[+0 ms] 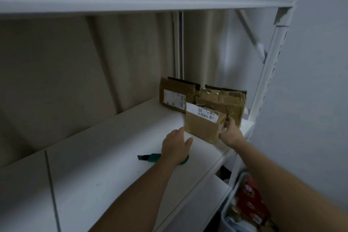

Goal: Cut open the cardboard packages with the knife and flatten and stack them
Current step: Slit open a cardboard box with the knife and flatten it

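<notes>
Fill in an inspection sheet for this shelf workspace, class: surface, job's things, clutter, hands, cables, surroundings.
Surface: white shelf board, a seam at its left.
Job's things: front cardboard package with a barcode label, two more packages behind it; teal knife lying flat, blade out.
Clutter: nothing seen on the shelf.
Hands: right hand grips the front package's right edge; left hand open beside its left edge, over the knife.
Cables: nothing seen.
Surroundings: beige curtain behind; white bin of red packets lower right.

Matt brown cardboard on the front package, with a white paper label; glossy tape on the rear package. Smooth white-painted shelf. Teal plastic knife.
</notes>
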